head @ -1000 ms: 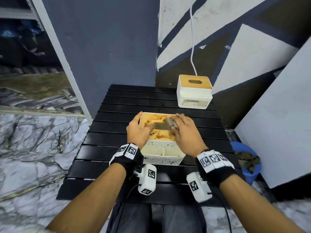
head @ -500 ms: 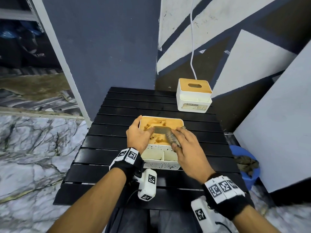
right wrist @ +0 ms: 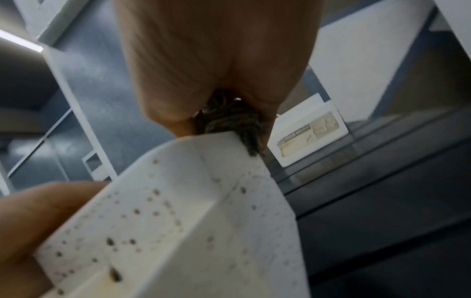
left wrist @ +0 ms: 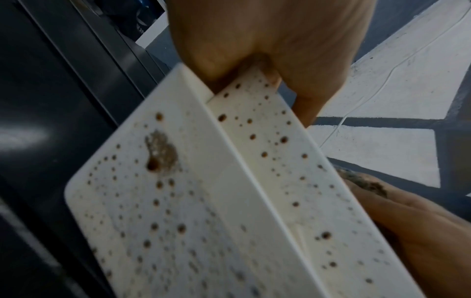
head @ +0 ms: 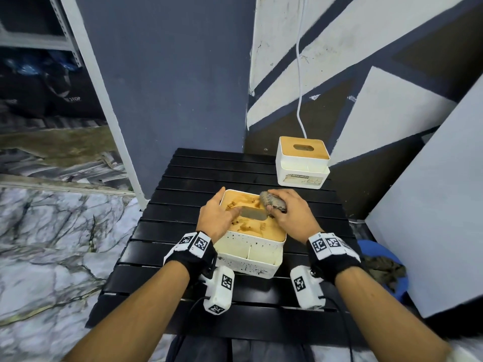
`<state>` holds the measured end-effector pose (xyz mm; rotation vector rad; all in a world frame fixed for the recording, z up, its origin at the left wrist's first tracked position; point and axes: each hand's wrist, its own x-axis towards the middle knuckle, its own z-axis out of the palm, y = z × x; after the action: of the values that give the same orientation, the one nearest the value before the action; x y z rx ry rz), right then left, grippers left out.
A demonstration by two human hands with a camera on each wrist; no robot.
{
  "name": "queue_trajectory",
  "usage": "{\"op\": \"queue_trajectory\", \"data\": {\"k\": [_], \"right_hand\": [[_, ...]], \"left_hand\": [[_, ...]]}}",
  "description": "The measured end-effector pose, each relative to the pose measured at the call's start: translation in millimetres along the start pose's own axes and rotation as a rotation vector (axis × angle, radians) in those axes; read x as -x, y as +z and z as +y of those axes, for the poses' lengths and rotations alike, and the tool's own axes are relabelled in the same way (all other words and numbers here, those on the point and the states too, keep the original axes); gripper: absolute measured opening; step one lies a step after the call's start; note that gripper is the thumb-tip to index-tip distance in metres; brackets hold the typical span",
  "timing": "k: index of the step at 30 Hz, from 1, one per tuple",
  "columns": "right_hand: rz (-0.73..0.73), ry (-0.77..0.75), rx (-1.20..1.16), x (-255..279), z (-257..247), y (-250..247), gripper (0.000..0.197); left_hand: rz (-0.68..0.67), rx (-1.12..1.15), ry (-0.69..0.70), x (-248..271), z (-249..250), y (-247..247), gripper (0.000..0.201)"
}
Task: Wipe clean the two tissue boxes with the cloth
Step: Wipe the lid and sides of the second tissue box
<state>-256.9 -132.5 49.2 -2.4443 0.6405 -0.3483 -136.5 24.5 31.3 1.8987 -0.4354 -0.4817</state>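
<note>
A black desk made of long slats stands against a dark blue wall. To its left is a marble floor.

The dirty tissue box sits near the middle of the desk, close to the person. It is white with a wooden lid, and the lid has brown smears on it. The white sides are dotted with brown spots, which show up close in both wrist views.

The clean tissue box stands at the far right of the desk, well apart from the dirty one. It is white with a wooden lid too, and a sticker is on its front. A white cord hangs down the wall behind it.

A blue bucket sits on the floor to the right of the desk, with a dark rag in it.

The left hand holds the left side of the dirty tissue box, with the thumb on top of the lid beside the slot.

The right hand is curled around the cloth. The cloth is a small grey-brown bundle, pressed on the far right part of the lid.
</note>
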Motion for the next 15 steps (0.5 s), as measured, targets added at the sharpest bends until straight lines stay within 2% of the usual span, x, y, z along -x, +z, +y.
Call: {"op": "queue_trajectory", "data": {"k": [3,7,11,13,15], "right_hand": [[0.126,0.072,-0.015,8,-3,12,0.045],[0.256,0.184,0.064,27,-11,23,0.048],[0.305,0.210,0.164,55,-26,28,0.050],[0.282,0.167,0.184,70,-31,29,0.049],[0.247,0.094,0.186,84,-32,29,0.045]], "left_hand": [[0.139,0.022,-0.002,12,-4,2,0.078],[0.311,0.084,0.061,36,-10,1,0.066],[0.283,0.109,-0.014,50,-13,7,0.073],[0.269,0.096,-0.055,52,-13,9,0.078],[0.264,0.084,-0.057,51,-11,10,0.070]]}}
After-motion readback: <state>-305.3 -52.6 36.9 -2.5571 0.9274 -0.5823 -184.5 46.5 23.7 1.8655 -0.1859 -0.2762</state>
